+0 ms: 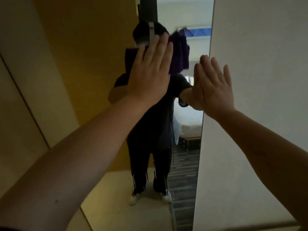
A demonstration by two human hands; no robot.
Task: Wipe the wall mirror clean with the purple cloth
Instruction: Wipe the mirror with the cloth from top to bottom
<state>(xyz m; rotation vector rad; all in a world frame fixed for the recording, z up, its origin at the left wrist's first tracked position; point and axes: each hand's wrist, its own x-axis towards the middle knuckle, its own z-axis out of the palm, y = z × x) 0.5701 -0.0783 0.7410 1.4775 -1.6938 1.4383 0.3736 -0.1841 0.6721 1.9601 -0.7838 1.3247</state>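
Note:
A tall wall mirror (186,147) runs down the middle of the view, reflecting a person in dark clothes and a room behind. My left hand (150,70) lies flat with fingers extended on the purple cloth (180,52), pressing it against the upper part of the glass. The cloth sticks out to the right of and above my fingers. My right hand (216,90) rests open, palm forward, at the mirror's right edge where it meets the white wall, holding nothing. Its reflection touches it in the glass.
A white wall (258,80) borders the mirror on the right. Yellowish panels (50,80) stand to the left. A dark vertical strip (148,7) shows at the top of the mirror. A bed and striped floor appear only as reflections.

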